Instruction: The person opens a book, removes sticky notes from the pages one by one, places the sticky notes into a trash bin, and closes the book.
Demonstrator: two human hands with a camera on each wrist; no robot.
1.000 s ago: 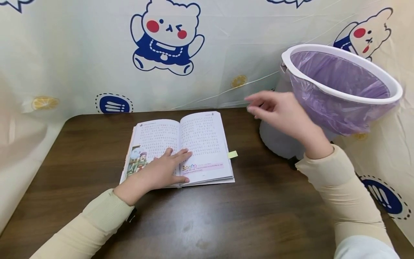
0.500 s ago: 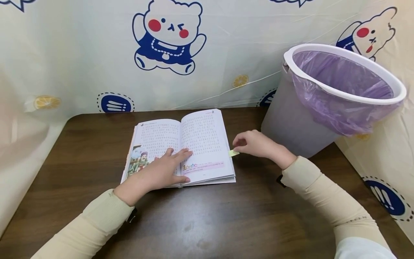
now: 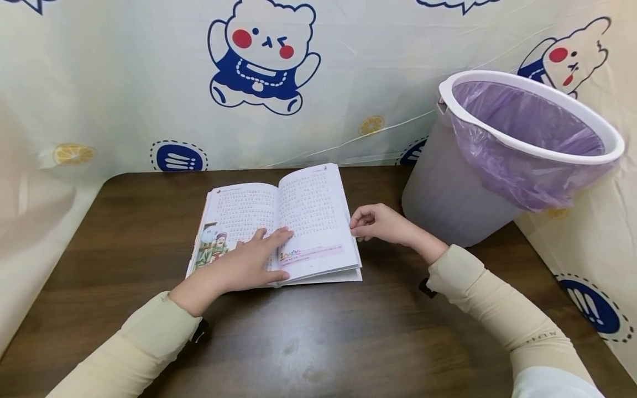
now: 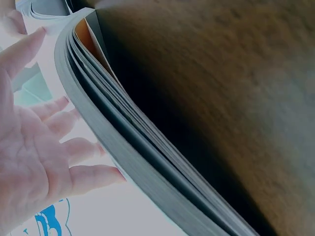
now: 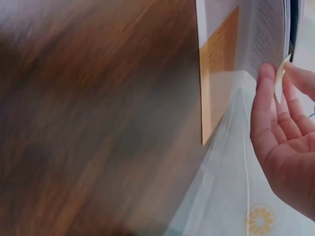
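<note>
An open book (image 3: 316,202) with printed pages and a colour picture at lower left lies on the wooden table. Across its middle, my left hand (image 3: 244,265) rests with fingers spread over the gutter. At the outer edge of the right page, my right hand (image 3: 379,223) pinches a small pale sticky note (image 5: 280,81) between thumb and forefinger, clearest in the right wrist view. The fingers hide the note in the head view. A stack of right-hand pages stands lifted off those beneath, with a gap at the bottom edge.
Right of the book stands a grey bin (image 3: 443,193) with a white rim and a purple liner bag (image 3: 527,166). A curtain (image 3: 343,66) with bear prints hangs along the table's far edge. Brown tabletop (image 3: 308,337) stretches in front of the book.
My right hand came down and left from beside the bin to the sticky note, then slid in to the page edge. The right-hand pages rose slightly. The left hand stayed nearly still.
</note>
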